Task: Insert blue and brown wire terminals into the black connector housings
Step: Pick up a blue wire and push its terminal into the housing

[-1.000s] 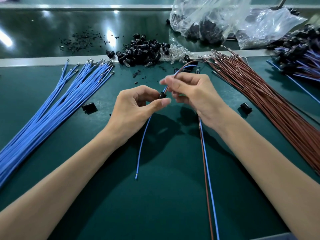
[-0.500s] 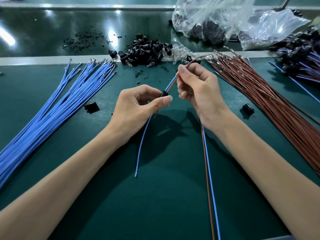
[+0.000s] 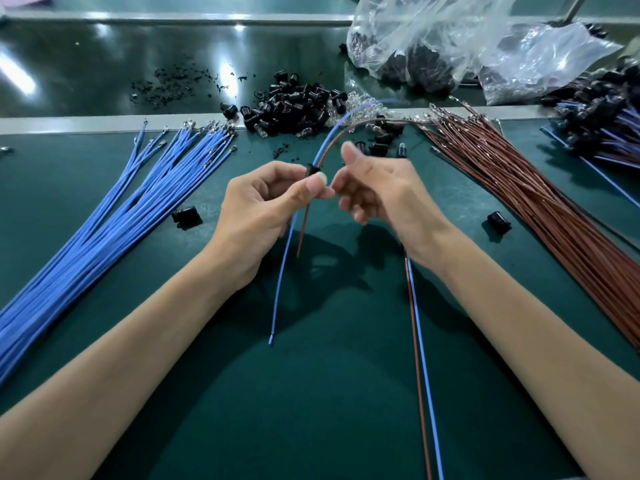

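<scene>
Thumb and forefinger of the left hand (image 3: 263, 209) are pinching one black connector housing (image 3: 312, 170), holding it above the middle of the green tabletop (image 3: 311, 403), while the other fingers are curling into the palm. One blue wire (image 3: 337, 124) and one brown wire (image 3: 374, 120) are arching up and to the right from that housing. Below the hand, one blue strand (image 3: 282, 282) and one shorter brown strand (image 3: 302, 233) are hanging towards the tabletop.

The right hand (image 3: 377, 192) is hovering just beside the left thumb, blurred, with its thumb pointing up and its fingers loosely curling; I cannot tell whether it is gripping anything. A second pair of wires (image 3: 420, 341), one blue and one brown, is running from under its wrist to the near edge.

Two bundles are lying on the tabletop: a blue bundle (image 3: 104, 216) at the left and a brown bundle (image 3: 540, 209) at the right, each too dense for counting. Two loose housings are sitting apart from everything, one (image 3: 185, 214) beside the blue bundle and one (image 3: 498, 221) beside the brown. A pile of black housings (image 3: 294, 109), too many for counting, is lying at the far edge. Two clear plastic bags (image 3: 433, 39) are slumping behind it, and a heap of wired housings (image 3: 606, 109) is lying at the far right.
</scene>
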Tool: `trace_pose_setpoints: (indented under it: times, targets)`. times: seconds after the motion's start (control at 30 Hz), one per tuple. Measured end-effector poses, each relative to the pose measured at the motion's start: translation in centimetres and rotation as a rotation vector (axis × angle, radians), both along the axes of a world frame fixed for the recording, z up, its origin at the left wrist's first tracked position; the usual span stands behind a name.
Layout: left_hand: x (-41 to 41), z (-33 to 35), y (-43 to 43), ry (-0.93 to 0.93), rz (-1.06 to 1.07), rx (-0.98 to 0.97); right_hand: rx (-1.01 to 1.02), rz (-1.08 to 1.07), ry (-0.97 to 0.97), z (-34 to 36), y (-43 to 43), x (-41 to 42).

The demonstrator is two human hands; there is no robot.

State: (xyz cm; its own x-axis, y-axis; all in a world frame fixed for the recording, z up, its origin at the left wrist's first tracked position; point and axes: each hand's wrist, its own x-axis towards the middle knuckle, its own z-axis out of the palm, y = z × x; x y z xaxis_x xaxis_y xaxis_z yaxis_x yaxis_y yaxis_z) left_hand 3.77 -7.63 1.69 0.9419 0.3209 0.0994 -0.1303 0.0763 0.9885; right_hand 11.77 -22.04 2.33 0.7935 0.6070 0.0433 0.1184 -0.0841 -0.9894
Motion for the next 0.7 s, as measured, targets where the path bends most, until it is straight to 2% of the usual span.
trace_pose_setpoints:
  times: [0.07,0.17,0.23,0.37,0.57,0.7]
  targets:
    - [0.0,-0.1,0.4,0.002,0.012,-0.037,-0.108,0.114,-0.078,-0.2,0.3,-0.7]
    - [0.0,-0.2,0.5,-0.004,0.012,-0.065,-0.148,0.118,-0.176,-0.6,1.2,-1.6]
    - [0.1,-0.1,0.5,-0.023,-0.004,-0.065,-0.116,0.101,-0.139,-0.7,1.6,-2.1]
    - [-0.1,0.1,0.5,-0.057,-0.066,-0.204,-0.081,0.123,-0.02,-0.4,1.8,-2.6]
    - [0.0,0.0,0.5,-0.048,-0.049,-0.184,-0.051,0.05,0.092,-0.3,2.4,-3.5]
    - [-0.1,0.0,0.5,-0.032,-0.059,-0.177,-0.026,0.029,0.096,-0.4,2.5,-3.8]
